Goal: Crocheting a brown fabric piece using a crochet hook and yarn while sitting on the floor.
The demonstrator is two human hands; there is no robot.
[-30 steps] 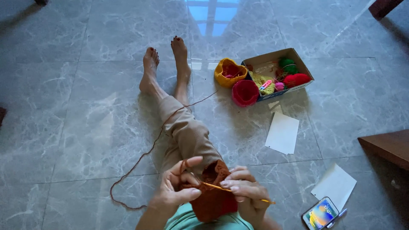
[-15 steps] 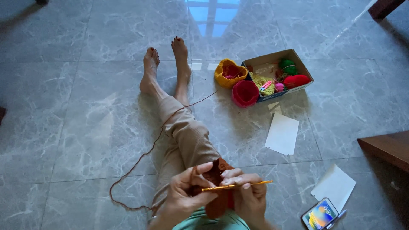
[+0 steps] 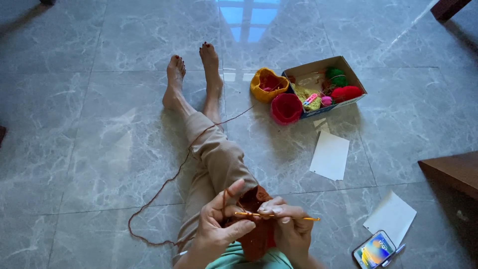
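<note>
Low in the middle of the frame, the person sits on the grey tiled floor (image 3: 99,124) with legs stretched toward the top; the left hand (image 3: 216,226) pinches the rust-brown crochet piece (image 3: 256,234) between thumb and curled fingers, forefinger raised with yarn over it; the right hand (image 3: 289,226) is closed round a yellow crochet hook (image 3: 279,215), lying level across the work; the brown yarn strand (image 3: 169,184) loops away left over the floor; upper right of centre, a cardboard box (image 3: 343,69) of coloured yarn, a yellow crocheted basket (image 3: 268,84) and a red one (image 3: 286,108) touching it; white paper sheets (image 3: 330,155) below it; a phone (image 3: 374,249) at lower right.
</note>
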